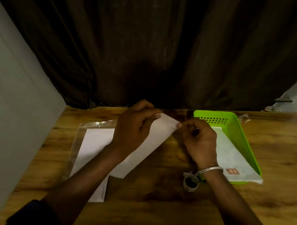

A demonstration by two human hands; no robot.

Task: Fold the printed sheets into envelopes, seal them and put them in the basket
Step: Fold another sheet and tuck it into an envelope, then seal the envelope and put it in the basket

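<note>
A grey wall point(0, 87) runs along the left edge of a wooden table point(147, 210), and a dark curtain point(155, 44) hangs behind its far edge. Near the left edge lies a stack of white sheets point(95, 142) on a clear plastic wrapper point(81, 130). Bare wood lies open along the near middle and the whole right side. The left hand point(133, 127) grips the far left corner of a folded white sheet point(159, 134), fingers curled behind it and thumb on its face. The sheet slants from the far middle of the table back toward the stack, its near end overlapping the stack. The right hand point(200, 140) pinches the sheet's far right corner between thumb and curled fingers. A metal bangle point(211, 169) circles the right wrist. A small roll of tape point(189, 184) stands just beside that wrist. A green basket point(238, 131) sits at the far edge, right of centre. It holds a white envelope point(234, 160) with a red stamp, jutting over the near rim.
</note>
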